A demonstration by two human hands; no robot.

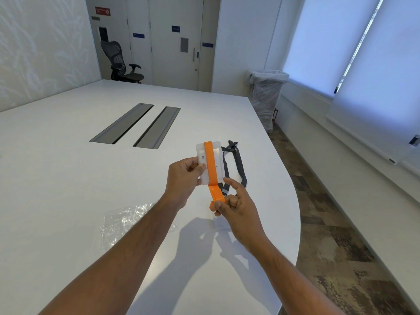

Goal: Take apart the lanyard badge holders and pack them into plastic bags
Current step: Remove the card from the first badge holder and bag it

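My left hand [185,178] grips the left edge of a clear frosted badge holder [216,155] and holds it upright above the white table [68,167]. An orange strap [209,160] runs down the holder's middle and bends out below it. My right hand [236,201] pinches the loose lower end of that orange strap between thumb and fingers. A dark grey lanyard [236,162] lies on the table just behind and to the right of the holder. A crumpled clear plastic bag [127,221] lies flat on the table under my left forearm.
Two grey cable hatches [136,126] are set into the table's middle. The table's curved edge [297,212] runs close on the right, with patterned carpet beyond. A bin lined with plastic [266,96] stands by the window wall. A black office chair [120,62] stands at the far end.
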